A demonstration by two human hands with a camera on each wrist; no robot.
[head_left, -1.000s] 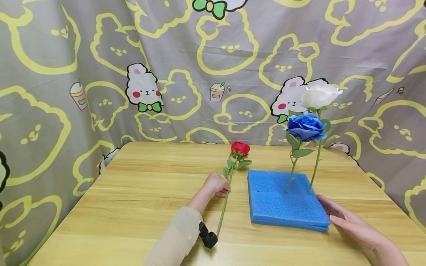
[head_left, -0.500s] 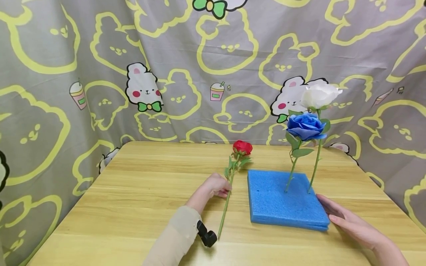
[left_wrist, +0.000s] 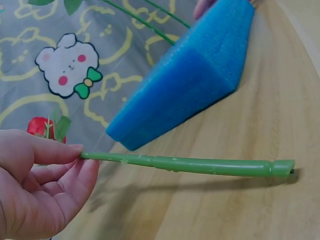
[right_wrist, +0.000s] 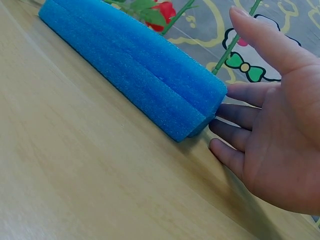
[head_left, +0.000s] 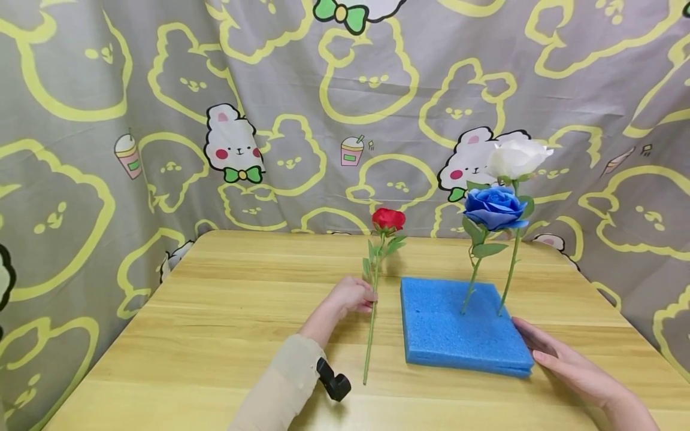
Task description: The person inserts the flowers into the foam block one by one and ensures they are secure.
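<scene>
My left hand (head_left: 349, 295) pinches a red artificial rose (head_left: 388, 220) midway along its green stem (left_wrist: 200, 166), between thumb and forefinger. The bloom points toward the back of the table, and the lower stem end leans toward me, slightly off the wood in the left wrist view. To its right lies a square blue foam block (head_left: 450, 335). A blue rose (head_left: 495, 208) and a white rose (head_left: 519, 158) stand upright in it. My right hand (right_wrist: 285, 120) touches the block's right side with extended fingers, its thumb raised apart from the foam.
The wooden table (head_left: 215, 335) carries the block and reaches back to a grey curtain (head_left: 302, 90) with cartoon bears. A black device (head_left: 334, 381) is strapped to my left wrist, beside the rose stem's lower end.
The red rose has risen off the table, its bloom higher and its stem end shifted right, with my left hand moving slightly along. My right hand and the foam block look unmoved.
</scene>
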